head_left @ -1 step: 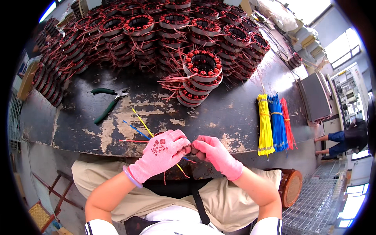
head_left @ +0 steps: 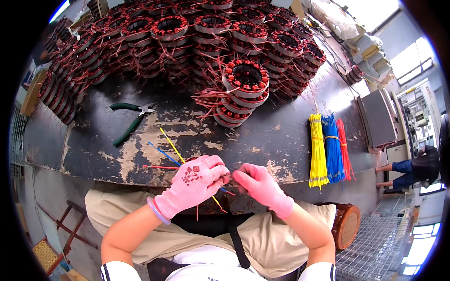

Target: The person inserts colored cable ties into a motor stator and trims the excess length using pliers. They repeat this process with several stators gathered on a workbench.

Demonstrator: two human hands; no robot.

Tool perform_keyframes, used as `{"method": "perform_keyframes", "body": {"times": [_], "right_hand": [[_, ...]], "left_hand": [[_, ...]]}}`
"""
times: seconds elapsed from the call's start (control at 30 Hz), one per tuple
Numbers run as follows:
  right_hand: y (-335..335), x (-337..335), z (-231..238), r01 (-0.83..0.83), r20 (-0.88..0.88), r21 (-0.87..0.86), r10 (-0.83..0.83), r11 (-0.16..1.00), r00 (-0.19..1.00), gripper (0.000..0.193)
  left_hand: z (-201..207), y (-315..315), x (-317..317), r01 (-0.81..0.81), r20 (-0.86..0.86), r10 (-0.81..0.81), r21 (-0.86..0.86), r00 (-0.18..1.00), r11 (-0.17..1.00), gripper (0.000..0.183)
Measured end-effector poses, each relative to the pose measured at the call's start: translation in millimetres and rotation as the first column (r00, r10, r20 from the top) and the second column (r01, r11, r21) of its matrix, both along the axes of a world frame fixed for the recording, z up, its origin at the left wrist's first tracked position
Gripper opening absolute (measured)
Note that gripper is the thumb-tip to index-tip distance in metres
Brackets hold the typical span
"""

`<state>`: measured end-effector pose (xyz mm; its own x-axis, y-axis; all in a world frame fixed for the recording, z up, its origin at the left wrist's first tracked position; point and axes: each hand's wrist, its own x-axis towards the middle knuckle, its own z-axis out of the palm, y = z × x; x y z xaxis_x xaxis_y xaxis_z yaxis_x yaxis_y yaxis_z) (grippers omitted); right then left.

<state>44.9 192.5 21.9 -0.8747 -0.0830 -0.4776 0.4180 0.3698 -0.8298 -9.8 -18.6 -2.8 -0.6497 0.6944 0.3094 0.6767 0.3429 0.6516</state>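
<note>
My left hand [head_left: 194,180], in a pink glove, is closed over the coloured wires at the table's front edge. Out from under it run a yellow wire [head_left: 169,142], a blue wire [head_left: 161,152] and a red wire [head_left: 159,166]; yellow and blue ends show again below the fingers. A bit of dark red rim peeks out behind the knuckles, mostly hidden. Just right of those fingertips, my right hand [head_left: 258,183], gloved alike, is closed in a pinch. What lies between its finger and thumb is too small to make out.
Motor stators [head_left: 213,23] with red windings stand in many stacks at the back; a shorter stack [head_left: 246,79] sits nearer. Green-handled cutting pliers [head_left: 129,122] lie at left. Yellow [head_left: 318,154], blue [head_left: 333,150] and red wire bundles [head_left: 345,150] lie right. A person [head_left: 422,166] stands far right.
My right hand has drawn slightly right, away from the left fingertips, leaving a small gap. The left hand keeps its hold on the wires. The whole view has shifted slightly.
</note>
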Motion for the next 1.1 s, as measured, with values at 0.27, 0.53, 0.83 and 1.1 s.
{"method": "perform_keyframes", "body": {"times": [0.27, 0.53, 0.83, 1.1], "right_hand": [[4, 11, -18, 0.085, -0.654, 0.733, 0.666, 0.674, 0.358, 0.047], [6, 5, -23, 0.05, -0.631, 0.744, 0.676, 0.666, 0.381, 0.045], [21, -7, -33, -0.023, -0.591, 0.773, 0.732, 0.635, 0.338, 0.044], [-42, -23, 37, -0.032, -0.748, 0.463, 0.41, 0.886, 0.521, 0.04]], "left_hand": [[-2, 4, 2, -0.024, -0.084, 0.025, 0.005, 0.996, 1.0, 0.012], [6, -10, -1, 0.003, 0.019, -0.003, 0.0, 1.0, 1.0, 0.021], [68, -72, -10, 0.106, -0.073, -0.15, -0.416, 0.986, 0.903, 0.085], [12, -63, -6, 0.032, -0.214, -0.104, -0.316, 0.971, 0.948, 0.092]]}}
